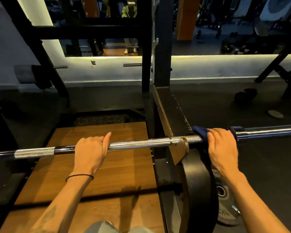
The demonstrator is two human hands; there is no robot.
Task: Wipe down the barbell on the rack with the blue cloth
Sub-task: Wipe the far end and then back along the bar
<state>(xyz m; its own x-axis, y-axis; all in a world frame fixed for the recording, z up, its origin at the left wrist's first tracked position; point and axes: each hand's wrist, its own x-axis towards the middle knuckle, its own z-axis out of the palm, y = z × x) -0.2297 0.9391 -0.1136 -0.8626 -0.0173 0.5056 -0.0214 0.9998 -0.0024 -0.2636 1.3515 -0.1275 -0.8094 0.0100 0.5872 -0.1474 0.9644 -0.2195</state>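
The barbell (141,143) lies across the middle of the frame, from the left edge to the right edge, and it rests on the rack (171,111), whose dark arm runs from the centre down to the bar. We judge that the bar is heavy and fully stiff, so it will not bend under the cloth; it may roll a little in its supports when we rub it. The silver parts carry a rough knurling, which should catch the fabric, while the smooth dark bands and the shiny sleeve at the right should let it slide easily. Our left hand (91,150) is curled over the shaft left of centre, with the thumb stretched along the bar, so it grips the bar and keeps it steady. Our right hand (223,145) is closed around the blue cloth (201,132), which is wrapped on the bar just right of the rack arm, near the collar of the sleeve. The cloth looks soft, thin and light, so we think it is best taken with the whole palm, folded around the shaft. Below the right hand a black weight plate (198,190) stands on edge. Beside it, a grey plate (225,214) shows pale letters, perhaps "CYA", but the word is cut and we cannot read it fully.
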